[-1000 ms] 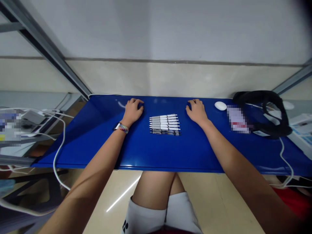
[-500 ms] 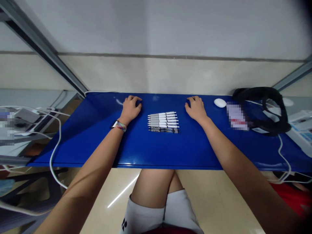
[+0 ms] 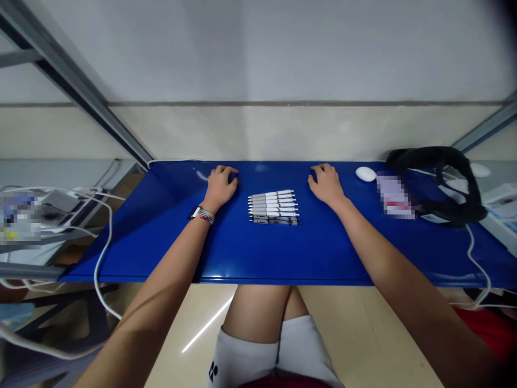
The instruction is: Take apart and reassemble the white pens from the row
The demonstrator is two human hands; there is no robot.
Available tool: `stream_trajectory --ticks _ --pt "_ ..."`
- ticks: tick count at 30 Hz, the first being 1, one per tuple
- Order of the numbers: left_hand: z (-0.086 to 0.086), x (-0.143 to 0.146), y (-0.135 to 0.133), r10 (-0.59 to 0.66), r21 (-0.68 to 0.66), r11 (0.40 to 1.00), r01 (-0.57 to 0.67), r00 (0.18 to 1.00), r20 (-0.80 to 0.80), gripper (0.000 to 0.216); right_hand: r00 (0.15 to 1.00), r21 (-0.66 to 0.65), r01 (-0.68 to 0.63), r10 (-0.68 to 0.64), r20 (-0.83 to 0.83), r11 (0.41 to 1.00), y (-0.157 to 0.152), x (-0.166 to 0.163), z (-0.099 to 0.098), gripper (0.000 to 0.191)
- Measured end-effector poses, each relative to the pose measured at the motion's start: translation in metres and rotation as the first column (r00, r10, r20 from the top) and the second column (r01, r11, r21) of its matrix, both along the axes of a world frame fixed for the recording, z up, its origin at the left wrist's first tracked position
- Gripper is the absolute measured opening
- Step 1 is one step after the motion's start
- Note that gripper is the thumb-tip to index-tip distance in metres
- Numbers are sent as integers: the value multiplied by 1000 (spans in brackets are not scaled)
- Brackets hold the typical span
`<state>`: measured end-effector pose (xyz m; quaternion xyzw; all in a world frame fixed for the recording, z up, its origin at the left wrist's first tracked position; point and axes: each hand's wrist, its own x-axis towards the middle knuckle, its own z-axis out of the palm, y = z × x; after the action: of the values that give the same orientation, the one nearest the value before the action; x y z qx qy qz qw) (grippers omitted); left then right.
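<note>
Several white pens [image 3: 273, 206] lie side by side in a neat row at the middle of the blue table [image 3: 258, 253]. My left hand [image 3: 220, 185] rests on the table just left of the pens, fingers curled loosely, holding nothing. A striped band sits on that wrist. My right hand [image 3: 325, 183] rests to the right of the pens, fingers curled on the surface, also holding nothing. Neither hand touches the pens.
A white oval object [image 3: 365, 173] and a blurred card [image 3: 394, 195] lie at the right. A black strap device [image 3: 439, 180] with a white cable sits at the far right. White cables [image 3: 99, 237] hang off the left edge beside a cluttered shelf. A wall stands behind.
Only the camera view has shifted slightly; both hands and the pens stay where they were.
</note>
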<state>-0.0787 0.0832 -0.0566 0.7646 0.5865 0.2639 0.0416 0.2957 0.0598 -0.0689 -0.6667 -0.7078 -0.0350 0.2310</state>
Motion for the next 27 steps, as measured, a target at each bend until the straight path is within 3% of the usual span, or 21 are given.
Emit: stream_trajectory --ticks 27 --pt "3 2 -3 2 -11 1000 -2 1000 26 34 1000 -5 -2 2 -27 1000 0 2 -1 50"
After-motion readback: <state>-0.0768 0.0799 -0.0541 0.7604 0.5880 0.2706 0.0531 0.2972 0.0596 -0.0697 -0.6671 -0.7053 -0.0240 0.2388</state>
